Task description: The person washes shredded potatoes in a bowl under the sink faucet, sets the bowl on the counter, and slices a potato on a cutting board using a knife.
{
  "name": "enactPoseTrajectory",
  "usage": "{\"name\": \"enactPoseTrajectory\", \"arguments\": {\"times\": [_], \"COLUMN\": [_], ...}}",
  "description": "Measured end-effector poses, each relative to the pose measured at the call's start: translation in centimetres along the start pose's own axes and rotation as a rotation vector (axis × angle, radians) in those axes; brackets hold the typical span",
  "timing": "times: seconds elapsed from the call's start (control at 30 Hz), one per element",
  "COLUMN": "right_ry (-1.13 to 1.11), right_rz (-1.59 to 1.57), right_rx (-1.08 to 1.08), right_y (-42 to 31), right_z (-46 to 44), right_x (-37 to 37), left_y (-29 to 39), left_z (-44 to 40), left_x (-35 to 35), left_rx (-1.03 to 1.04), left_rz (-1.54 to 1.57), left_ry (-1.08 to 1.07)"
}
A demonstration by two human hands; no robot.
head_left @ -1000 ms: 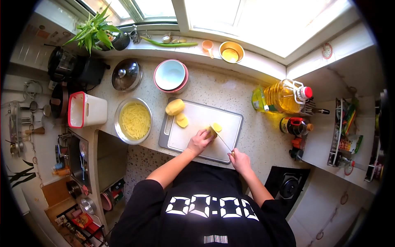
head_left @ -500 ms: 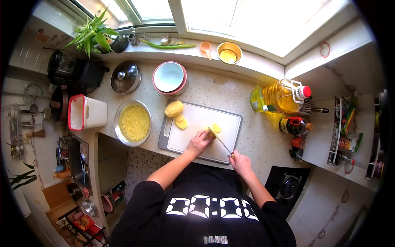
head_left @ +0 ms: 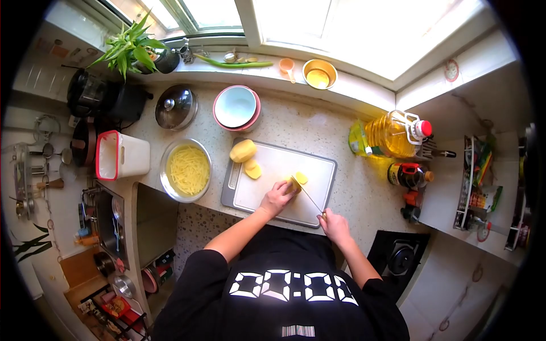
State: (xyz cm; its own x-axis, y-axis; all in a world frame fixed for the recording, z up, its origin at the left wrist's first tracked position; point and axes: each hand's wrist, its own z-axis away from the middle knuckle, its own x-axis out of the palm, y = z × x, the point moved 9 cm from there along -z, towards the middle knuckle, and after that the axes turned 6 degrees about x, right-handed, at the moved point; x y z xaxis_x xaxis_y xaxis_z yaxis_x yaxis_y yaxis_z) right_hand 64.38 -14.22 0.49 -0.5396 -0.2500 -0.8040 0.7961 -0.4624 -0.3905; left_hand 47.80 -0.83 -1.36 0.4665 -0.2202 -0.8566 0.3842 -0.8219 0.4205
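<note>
A white cutting board with a grey edge (head_left: 267, 159) lies on the counter in front of me. My left hand (head_left: 277, 197) grips a piece of potato (head_left: 294, 184), partly hidden under the fingers. My right hand (head_left: 335, 226) is closed round the handle of a knife (head_left: 310, 199), whose blade touches the right end of that potato. A cut slice (head_left: 301, 178) lies just beyond the blade. Near the board's upper left corner are a peeled potato (head_left: 243, 150) and some slices (head_left: 253, 170).
Left of the board stands a metal bowl of potato shreds (head_left: 189, 170), beside a white container (head_left: 132, 154). Behind are a glass lid (head_left: 176, 108) and stacked bowls (head_left: 235, 106). An oil bottle (head_left: 392, 133) and a dark sauce bottle (head_left: 406, 175) stand at the right.
The knife blade has shifted slightly at the potato's end, while both hands have stayed in nearly the same place. The whole view has moved a little.
</note>
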Motion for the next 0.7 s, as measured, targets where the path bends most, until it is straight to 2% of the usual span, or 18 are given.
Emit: {"name": "enactPoseTrajectory", "arguments": {"times": [0.7], "right_ry": [0.037], "right_rz": [0.001], "right_rx": [0.018], "right_y": [-0.5], "right_z": [0.9], "right_x": [-1.1], "left_y": [0.1], "left_z": [-0.1], "left_x": [-0.2], "left_rx": [0.0], "left_rz": [0.009], "left_ry": [0.01]}}
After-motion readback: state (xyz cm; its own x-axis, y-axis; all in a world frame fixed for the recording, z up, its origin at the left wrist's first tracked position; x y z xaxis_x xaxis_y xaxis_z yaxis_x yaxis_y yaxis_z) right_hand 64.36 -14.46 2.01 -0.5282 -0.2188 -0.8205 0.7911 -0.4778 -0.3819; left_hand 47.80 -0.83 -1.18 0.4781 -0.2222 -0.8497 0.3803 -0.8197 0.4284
